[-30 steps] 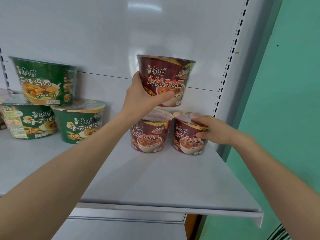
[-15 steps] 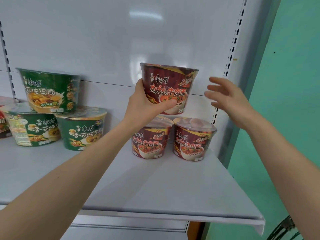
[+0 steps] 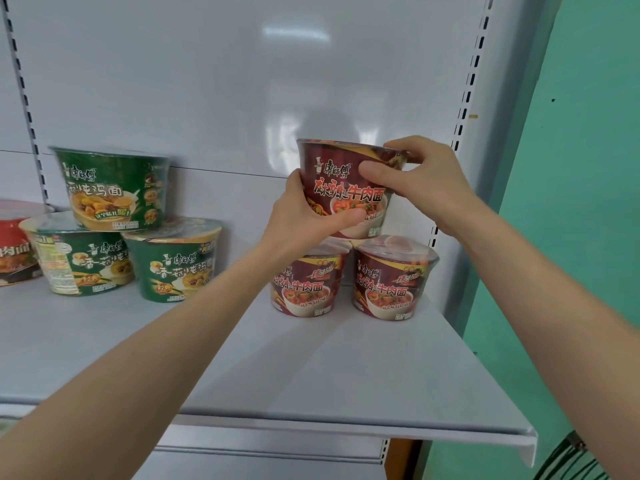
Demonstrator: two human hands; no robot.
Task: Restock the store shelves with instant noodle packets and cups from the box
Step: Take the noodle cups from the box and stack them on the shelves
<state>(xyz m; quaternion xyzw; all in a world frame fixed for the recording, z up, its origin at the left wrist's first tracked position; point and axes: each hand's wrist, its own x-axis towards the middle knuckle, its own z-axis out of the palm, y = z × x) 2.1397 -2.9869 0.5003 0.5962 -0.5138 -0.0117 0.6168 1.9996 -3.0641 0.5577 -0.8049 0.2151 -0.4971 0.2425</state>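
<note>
A dark red noodle cup (image 3: 341, 178) is held just above two matching red cups, the left one (image 3: 306, 282) and the right one (image 3: 391, 278), which stand side by side on the white shelf (image 3: 311, 368) at its right end. My left hand (image 3: 304, 216) grips the raised cup's lower left side. My right hand (image 3: 419, 174) grips its upper right rim, thumb across the front. Whether the raised cup touches the lids below is hidden by my hands.
Three green noodle cups (image 3: 117, 223) are stacked as a pyramid at the shelf's left. A red cup (image 3: 14, 247) is cut off by the left edge. A slotted upright (image 3: 464, 109) and a green wall (image 3: 581, 202) bound the right side.
My right hand left the lower right cup, rose and took hold of the raised cup's rim. The raised cup has come down closer to the two lower cups.
</note>
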